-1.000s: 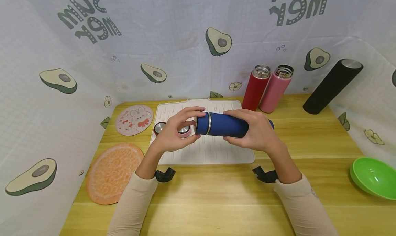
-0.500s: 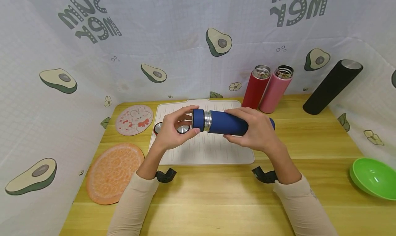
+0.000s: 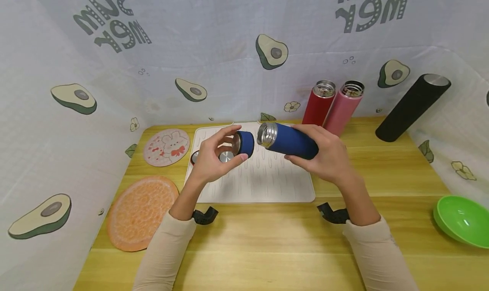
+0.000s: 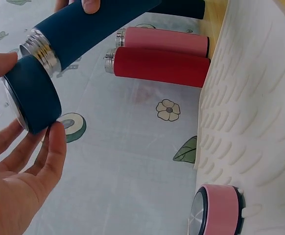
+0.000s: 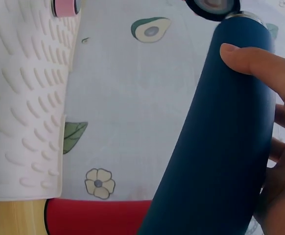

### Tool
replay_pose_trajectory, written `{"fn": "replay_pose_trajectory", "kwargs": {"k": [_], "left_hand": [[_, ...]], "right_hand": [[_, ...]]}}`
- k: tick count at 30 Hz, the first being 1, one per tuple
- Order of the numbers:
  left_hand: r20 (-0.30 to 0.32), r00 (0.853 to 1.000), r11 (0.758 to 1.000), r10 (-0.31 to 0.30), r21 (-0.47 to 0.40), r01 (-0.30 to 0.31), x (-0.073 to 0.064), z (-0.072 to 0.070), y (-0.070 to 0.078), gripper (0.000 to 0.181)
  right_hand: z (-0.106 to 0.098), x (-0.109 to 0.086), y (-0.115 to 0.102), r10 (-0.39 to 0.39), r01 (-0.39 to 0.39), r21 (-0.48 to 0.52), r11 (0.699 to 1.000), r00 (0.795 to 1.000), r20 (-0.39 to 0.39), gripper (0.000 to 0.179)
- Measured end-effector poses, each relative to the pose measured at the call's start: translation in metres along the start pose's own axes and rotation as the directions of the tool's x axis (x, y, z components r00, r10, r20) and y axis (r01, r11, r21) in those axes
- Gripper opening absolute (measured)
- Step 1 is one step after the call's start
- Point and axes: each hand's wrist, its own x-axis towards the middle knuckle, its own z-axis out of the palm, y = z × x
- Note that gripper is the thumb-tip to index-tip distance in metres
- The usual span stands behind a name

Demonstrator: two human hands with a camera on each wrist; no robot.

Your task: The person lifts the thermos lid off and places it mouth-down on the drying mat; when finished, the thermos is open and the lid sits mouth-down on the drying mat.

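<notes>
Between thumb and fingers, my left hand point(image 3: 215, 157) pinches a blue lid point(image 3: 247, 144) with a metal top. My right hand point(image 3: 324, 153) grips a blue thermos bottle point(image 3: 292, 139) around its body, tilted with its bare steel mouth point(image 3: 267, 135) facing the lid. Lid and mouth are apart by a small gap in the head view. Below the hands lies a white ribbed drying mat point(image 3: 263, 185). A pink lid point(image 4: 222, 209) rests on the mat, metal top up. Another lid point(image 3: 195, 157) beside it is mostly hidden behind my left hand.
At the back right stand an uncapped red bottle point(image 3: 318, 104), an uncapped pink bottle point(image 3: 344, 108) and a black bottle point(image 3: 412, 108). A green bowl point(image 3: 462, 221) sits at the right. Bear coaster point(image 3: 167, 147) and orange round mat point(image 3: 142, 212) lie left.
The blue lid has come off the bottle. My right hand has drawn the bottle right and turned its mouth upward, while my left hand keeps the lid near its former place.
</notes>
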Motion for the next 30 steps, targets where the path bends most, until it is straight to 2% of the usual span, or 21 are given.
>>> {"fn": "replay_pose_trajectory", "kwargs": {"k": [7, 11, 15, 19, 23, 30], "left_hand": [[-0.045, 0.998, 0.995, -0.048, 0.084, 0.052, 0.003, 0.004, -0.009, 0.067], [-0.048, 0.996, 0.987, -0.068, 0.139, 0.074, 0.005, 0.006, -0.016, 0.067], [-0.019, 0.993, 0.977, -0.115, 0.18, 0.116, 0.004, 0.009, -0.028, 0.067], [0.015, 0.987, 0.964, -0.16, 0.218, 0.153, 0.003, 0.014, -0.039, 0.067], [0.053, 0.978, 0.947, -0.204, 0.262, 0.184, 0.001, 0.02, -0.048, 0.067], [0.118, 0.969, 0.923, -0.218, 0.347, 0.165, 0.001, 0.032, -0.059, 0.067]], "right_hand": [[-0.013, 0.002, 0.019, 0.067, -0.054, 0.105, 0.993, 0.989, -0.132, 0.083], [-0.027, 0.0, 0.032, 0.135, -0.104, 0.156, 0.982, 0.969, -0.205, 0.081], [-0.04, -0.003, 0.046, 0.231, -0.187, 0.182, 0.965, 0.936, -0.264, 0.078], [-0.05, -0.006, 0.061, 0.358, -0.296, 0.234, 0.926, 0.886, -0.295, 0.075], [-0.057, -0.006, 0.077, 0.47, -0.372, 0.325, 0.869, 0.827, -0.31, 0.073], [-0.063, 0.0, 0.111, 0.635, -0.484, 0.448, 0.752, 0.713, -0.297, 0.07]]}}
